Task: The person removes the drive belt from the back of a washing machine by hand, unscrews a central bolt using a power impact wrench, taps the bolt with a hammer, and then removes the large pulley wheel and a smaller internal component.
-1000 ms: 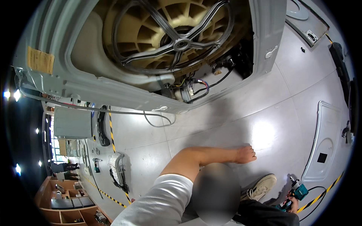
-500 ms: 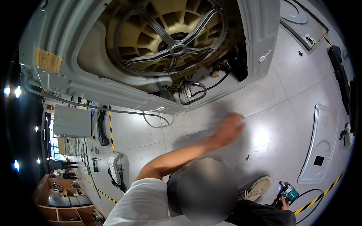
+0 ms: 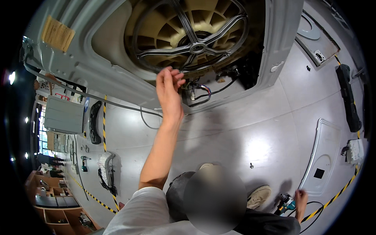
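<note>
Left hand [image 3: 169, 92] risen from floor to drum pulley [image 3: 192, 35]; right hand [image 3: 300, 197] beside drill [image 3: 287, 203].

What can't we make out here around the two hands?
- Left hand, head view: the hand itself hides whether its fingers pinch anything.
- Wiring, head view: partly covered by the left hand.
- Right hand, head view: small, near the rim; contact with the teal power driver is unclear.
</note>
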Tool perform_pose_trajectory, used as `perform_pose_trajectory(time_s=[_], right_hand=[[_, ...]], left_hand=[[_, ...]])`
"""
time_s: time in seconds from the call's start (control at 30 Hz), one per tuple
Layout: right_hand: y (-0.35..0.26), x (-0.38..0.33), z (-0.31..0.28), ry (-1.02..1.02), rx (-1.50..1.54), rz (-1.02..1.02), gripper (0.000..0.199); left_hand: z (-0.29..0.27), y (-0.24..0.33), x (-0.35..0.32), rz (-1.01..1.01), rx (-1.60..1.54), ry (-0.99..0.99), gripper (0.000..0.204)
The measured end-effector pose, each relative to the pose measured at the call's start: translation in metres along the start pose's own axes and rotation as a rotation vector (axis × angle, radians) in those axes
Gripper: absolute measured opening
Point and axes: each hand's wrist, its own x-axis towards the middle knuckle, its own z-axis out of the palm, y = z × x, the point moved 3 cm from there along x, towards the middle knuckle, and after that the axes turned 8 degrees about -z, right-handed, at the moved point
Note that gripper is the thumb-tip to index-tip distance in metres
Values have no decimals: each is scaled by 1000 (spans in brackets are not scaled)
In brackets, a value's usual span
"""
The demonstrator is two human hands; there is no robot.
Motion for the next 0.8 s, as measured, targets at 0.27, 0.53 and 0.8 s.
perform_pose_trajectory(time_s=[0.27, 0.53, 0.8], right_hand=[[-456, 45, 2, -271, 289, -980, 38], [-624, 68, 44, -328, 930, -856, 42], [-629, 69, 51, -261, 1029, -849, 37]], left_hand=[[24, 51, 26, -77, -265, 54, 33], [28, 53, 30, -35, -86, 160, 26], [31, 50, 33, 45, -158, 149, 26]])
